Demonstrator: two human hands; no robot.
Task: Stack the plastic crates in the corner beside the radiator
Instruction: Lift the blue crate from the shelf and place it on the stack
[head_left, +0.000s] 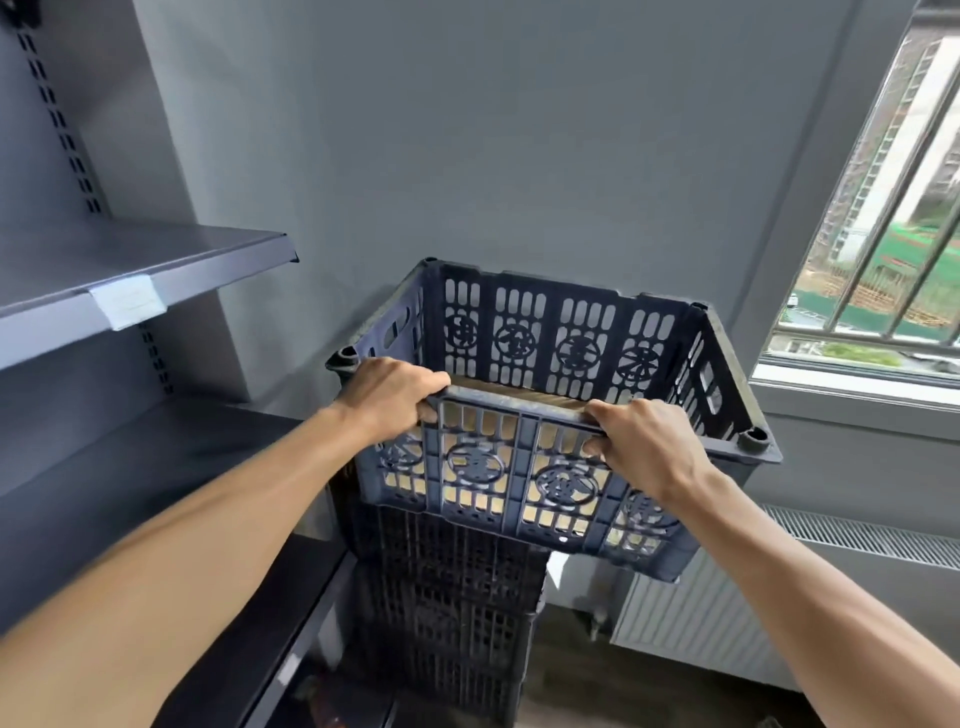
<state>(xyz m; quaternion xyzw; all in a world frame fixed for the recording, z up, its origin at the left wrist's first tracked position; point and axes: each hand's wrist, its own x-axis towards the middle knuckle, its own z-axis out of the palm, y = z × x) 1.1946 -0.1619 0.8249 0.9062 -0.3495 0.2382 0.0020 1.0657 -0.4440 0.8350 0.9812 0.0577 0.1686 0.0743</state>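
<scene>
- While both hands hold it, the blue crate (566, 332) sits at the top of the corner pile, open side up and slightly askew.
- Left hand (392, 397): fingers curled over the crate's near rim towards its left end, thumb under the rim bar. Firm closed grasp.
- Right hand (644, 447): wrapped round the same rim towards its right end, fingertips tucked through the slots. Also closed tight on the crate.
- Beneath it is a stack of black crates (447, 587), standing on the floor (561, 665) against the far wall (519, 130).
- The blue crate's left part lies over the stack and its right part overhangs towards the radiator (727, 623). I cannot tell whether it rests on the stack or is held just clear.
- Something tan shows through the near wall's slots; I cannot tell what.
- The radiator is low on the right, just beside the stack, under the barred window (883, 234).
- A grey metal shelf (130, 270) is on the left, with a white tag (127, 306) on its near edge.
</scene>
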